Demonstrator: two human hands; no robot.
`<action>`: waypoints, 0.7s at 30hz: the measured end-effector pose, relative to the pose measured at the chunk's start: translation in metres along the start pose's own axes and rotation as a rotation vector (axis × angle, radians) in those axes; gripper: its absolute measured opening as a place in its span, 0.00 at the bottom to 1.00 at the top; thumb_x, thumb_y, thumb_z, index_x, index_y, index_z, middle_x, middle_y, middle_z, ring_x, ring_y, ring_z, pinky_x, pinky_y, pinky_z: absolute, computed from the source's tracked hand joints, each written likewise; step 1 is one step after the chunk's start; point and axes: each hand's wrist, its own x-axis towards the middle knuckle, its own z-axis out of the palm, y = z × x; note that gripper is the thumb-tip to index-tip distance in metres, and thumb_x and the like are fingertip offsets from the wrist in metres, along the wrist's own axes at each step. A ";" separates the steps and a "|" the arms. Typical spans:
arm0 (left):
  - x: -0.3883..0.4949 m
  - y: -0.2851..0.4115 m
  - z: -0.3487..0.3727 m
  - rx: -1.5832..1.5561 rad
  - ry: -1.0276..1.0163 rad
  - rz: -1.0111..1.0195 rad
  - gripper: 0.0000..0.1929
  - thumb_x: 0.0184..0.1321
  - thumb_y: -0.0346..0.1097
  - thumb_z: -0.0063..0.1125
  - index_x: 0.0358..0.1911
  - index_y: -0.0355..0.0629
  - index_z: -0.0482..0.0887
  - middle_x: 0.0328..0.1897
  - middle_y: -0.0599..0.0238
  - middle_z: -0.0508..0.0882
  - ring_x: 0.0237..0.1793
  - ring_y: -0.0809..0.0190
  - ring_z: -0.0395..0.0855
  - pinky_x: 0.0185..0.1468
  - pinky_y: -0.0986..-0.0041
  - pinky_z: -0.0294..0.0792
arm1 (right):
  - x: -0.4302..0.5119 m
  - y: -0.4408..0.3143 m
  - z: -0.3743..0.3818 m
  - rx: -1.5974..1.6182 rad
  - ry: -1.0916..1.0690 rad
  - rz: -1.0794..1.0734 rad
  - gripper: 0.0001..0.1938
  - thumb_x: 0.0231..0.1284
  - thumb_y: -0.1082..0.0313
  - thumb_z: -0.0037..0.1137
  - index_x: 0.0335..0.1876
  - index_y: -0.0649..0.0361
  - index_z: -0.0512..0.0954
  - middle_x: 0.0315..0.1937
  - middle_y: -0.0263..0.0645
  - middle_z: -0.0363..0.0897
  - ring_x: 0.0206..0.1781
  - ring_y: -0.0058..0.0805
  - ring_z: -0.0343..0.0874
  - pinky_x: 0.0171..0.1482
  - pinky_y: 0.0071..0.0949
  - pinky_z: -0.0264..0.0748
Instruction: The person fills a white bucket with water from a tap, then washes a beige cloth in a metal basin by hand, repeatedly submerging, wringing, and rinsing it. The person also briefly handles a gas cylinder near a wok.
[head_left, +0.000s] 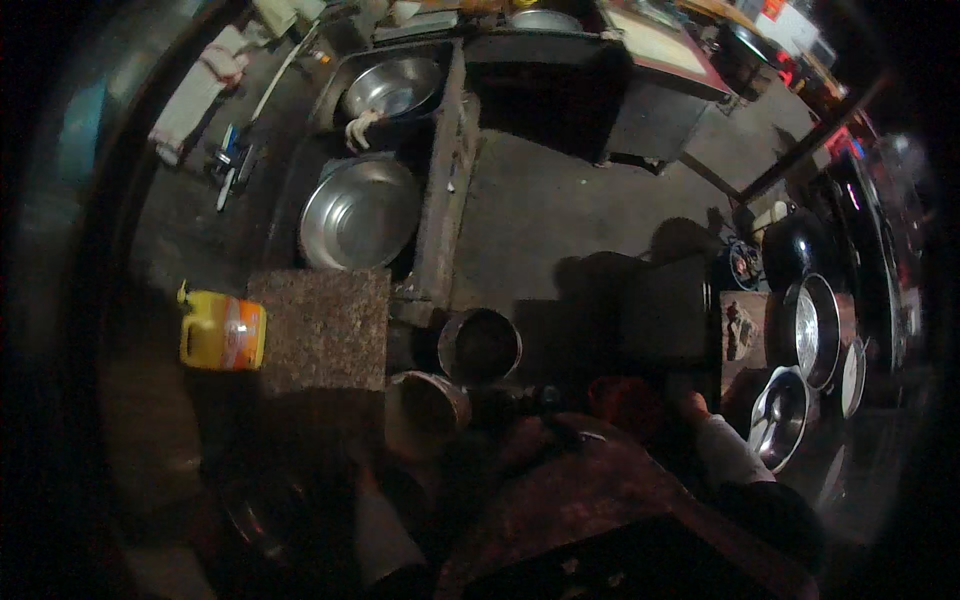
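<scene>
My right hand (697, 403) hangs low at the right, mostly lost in shadow beyond a pale sleeve. It is nearest to a brown board or tabletop (733, 360), where a small pile of food pieces (741, 330) lies. Close by are a steel bowl (787, 420) with a spoon-like utensil in it and a round metal pan (808, 330). My left hand (366, 480) is a dim shape at the lower left, above its light sleeve; its fingers are too dark to make out. A round pot or bucket (480, 346) and a pale bucket (427, 412) stand before me.
A speckled stone slab (322, 326) adjoins a yellow jug (225, 331). Two steel basins (360, 214) sit in a sink trough (442, 172), with a pale glove or cloth between them. Farther off stands a dark cabinet (652, 124). A black rounded vessel (799, 240) is at the right.
</scene>
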 end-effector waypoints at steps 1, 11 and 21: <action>0.002 0.000 0.004 0.002 -0.002 -0.001 0.11 0.58 0.37 0.47 0.39 0.39 0.75 0.39 0.55 0.77 0.38 0.56 0.73 0.42 0.69 0.66 | -0.003 -0.001 0.013 -0.063 0.008 -0.051 0.13 0.55 0.57 0.45 0.31 0.58 0.78 0.29 0.41 0.78 0.31 0.40 0.76 0.34 0.38 0.73; 0.010 -0.001 0.008 0.045 0.086 0.131 0.10 0.58 0.37 0.48 0.37 0.38 0.76 0.37 0.55 0.78 0.36 0.56 0.73 0.40 0.70 0.67 | 0.017 -0.117 0.027 0.206 -0.052 -0.046 0.13 0.54 0.59 0.46 0.42 0.54 0.76 0.41 0.42 0.76 0.41 0.38 0.76 0.40 0.35 0.73; -0.045 -0.028 0.158 0.646 -0.129 1.089 0.12 0.58 0.41 0.51 0.27 0.37 0.75 0.29 0.56 0.77 0.28 0.59 0.73 0.32 0.68 0.65 | 0.106 -0.123 -0.145 -0.114 0.059 -0.136 0.09 0.49 0.63 0.49 0.30 0.56 0.79 0.32 0.43 0.78 0.35 0.41 0.76 0.37 0.36 0.73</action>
